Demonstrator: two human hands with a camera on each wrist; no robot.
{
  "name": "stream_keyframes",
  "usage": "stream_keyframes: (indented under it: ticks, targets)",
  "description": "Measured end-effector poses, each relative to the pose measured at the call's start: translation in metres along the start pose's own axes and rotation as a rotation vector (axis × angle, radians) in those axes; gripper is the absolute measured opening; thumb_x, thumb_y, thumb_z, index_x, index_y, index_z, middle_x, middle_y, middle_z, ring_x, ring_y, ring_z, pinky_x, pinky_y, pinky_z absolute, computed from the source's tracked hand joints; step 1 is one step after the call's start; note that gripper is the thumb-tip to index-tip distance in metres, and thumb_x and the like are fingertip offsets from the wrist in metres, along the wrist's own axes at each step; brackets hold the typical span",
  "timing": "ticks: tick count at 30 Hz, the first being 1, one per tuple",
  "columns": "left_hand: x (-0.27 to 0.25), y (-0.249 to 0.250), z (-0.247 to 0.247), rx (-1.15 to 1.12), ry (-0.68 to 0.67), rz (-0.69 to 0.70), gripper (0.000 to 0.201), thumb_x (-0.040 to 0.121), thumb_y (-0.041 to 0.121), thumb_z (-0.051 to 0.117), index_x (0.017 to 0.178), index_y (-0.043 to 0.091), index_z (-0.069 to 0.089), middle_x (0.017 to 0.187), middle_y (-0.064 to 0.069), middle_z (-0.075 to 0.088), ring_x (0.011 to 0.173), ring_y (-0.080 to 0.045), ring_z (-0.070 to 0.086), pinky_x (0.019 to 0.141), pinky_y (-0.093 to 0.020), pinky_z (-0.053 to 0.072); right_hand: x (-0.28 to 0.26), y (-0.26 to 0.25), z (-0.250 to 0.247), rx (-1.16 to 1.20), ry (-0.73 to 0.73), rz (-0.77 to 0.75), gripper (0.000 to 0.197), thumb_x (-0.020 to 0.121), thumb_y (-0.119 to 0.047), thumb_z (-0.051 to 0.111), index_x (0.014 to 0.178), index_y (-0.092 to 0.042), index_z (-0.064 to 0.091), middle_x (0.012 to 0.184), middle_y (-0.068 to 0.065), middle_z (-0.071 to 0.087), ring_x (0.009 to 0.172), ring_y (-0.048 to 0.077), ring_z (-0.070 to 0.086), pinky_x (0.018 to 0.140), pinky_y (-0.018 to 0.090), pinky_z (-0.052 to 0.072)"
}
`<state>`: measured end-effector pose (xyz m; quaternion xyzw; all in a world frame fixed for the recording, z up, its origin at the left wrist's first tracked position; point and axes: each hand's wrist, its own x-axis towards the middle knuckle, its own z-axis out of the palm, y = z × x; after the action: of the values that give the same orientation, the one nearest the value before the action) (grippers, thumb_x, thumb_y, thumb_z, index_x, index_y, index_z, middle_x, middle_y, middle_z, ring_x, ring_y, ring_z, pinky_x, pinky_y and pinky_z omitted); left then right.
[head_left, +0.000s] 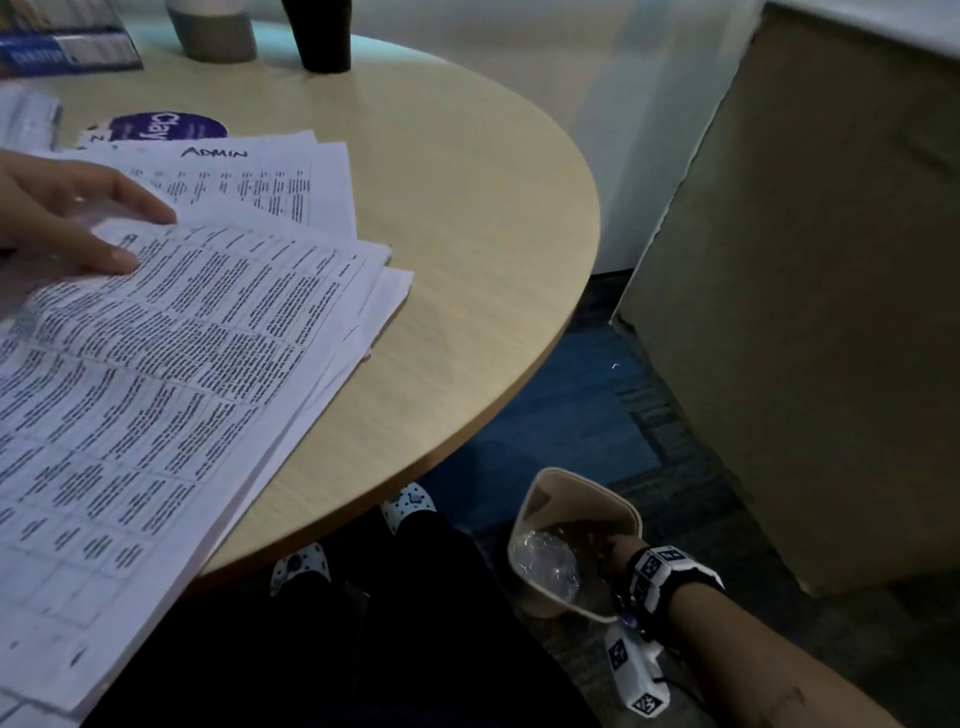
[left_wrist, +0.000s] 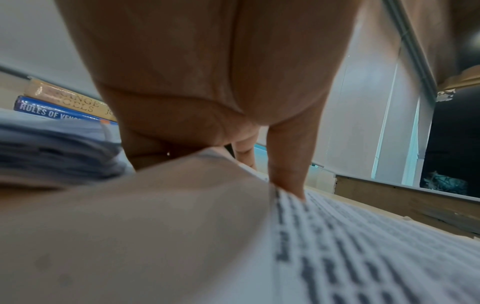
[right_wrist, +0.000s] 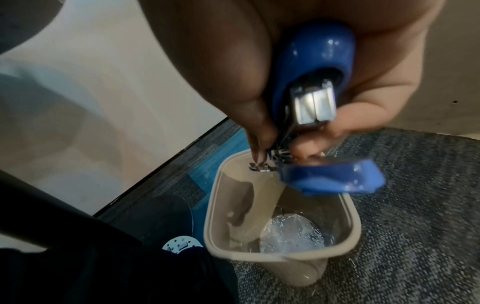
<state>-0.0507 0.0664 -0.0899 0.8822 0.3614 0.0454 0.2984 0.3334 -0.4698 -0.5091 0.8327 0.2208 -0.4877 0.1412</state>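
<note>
Two books (left_wrist: 59, 105), a grey cup (head_left: 213, 31) & a black vase (head_left: 319, 36) stand at the far side of the surface (head_left: 467, 234), behind the papers (head_left: 182, 338). Your left hand (head_left: 62, 218) lies there w/ its grip spread, thumb & forefinger pressing the top sheets. Head view half-hides your right hand (head_left: 615, 548) over the beige bin (head_left: 576, 480) on the carpet (head_left: 571, 415); right wrist view shows its grip pinching a blue staple remover (right_wrist: 311, 61) just above the rim.

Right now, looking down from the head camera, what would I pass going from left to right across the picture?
The left hand → printed papers fanned under it → bare round tabletop → beige bin on the floor → brown panel at the far right.
</note>
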Motion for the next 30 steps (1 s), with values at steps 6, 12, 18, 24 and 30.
stream_keyframes:
  ticks: [6,12,18,24,30]
  targets:
    - [0.007,-0.040,-0.001,-0.016,-0.034,0.119,0.060,0.066,0.001,0.083,0.116,0.028,0.062,0.113,0.003,0.066,0.103,-0.012,0.064,0.089,-0.041,0.054,-0.154,-0.056,-0.023,-0.172,0.114,-0.067,0.069,0.062,-0.018,0.072,0.125,-0.033,0.048,0.129,-0.004,0.058,0.117,0.022,0.057,0.094,0.032,0.046]
    - [0.005,-0.046,-0.002,-0.135,0.001,0.041,0.062,0.063,0.022,0.089,0.119,0.030,0.063,0.120,0.004,0.065,0.109,-0.025,0.062,0.092,-0.047,0.051,-0.150,-0.056,-0.029,0.018,0.218,-0.123,0.045,0.098,-0.015,0.040,0.143,-0.014,0.036,0.151,0.008,0.033,0.137,0.021,0.036,0.110,0.026,0.028]
    - [-0.042,0.027,0.010,-0.031,0.052,0.052,0.052,0.067,0.008,0.083,0.096,0.047,0.064,0.098,0.017,0.065,0.089,-0.006,0.062,0.080,-0.037,0.048,-0.170,-0.051,-0.036,0.196,0.296,-0.082,0.040,0.097,-0.022,0.040,0.137,-0.025,0.044,0.142,0.001,0.044,0.129,0.022,0.045,0.101,0.023,0.034]
    - [-0.060,0.067,-0.005,0.018,-0.218,-0.091,0.095,0.019,0.077,0.078,0.106,0.043,0.060,0.126,0.015,0.049,0.123,-0.013,0.045,0.106,-0.036,0.031,-0.229,-0.046,-0.081,0.562,0.555,-0.325,0.042,0.091,-0.002,0.044,0.106,-0.033,0.068,0.116,0.009,0.063,0.107,0.025,0.058,0.091,0.026,0.043]
    - [-0.063,0.075,-0.007,0.084,-0.280,-0.130,0.107,0.014,0.083,0.072,0.113,0.047,0.051,0.137,0.009,0.044,0.123,-0.016,0.047,0.101,-0.035,0.038,-0.390,-0.104,-0.211,0.707,1.215,-0.777,0.045,0.090,-0.003,0.045,0.123,-0.030,0.058,0.096,0.014,0.064,0.068,0.020,0.054,0.071,0.034,0.045]
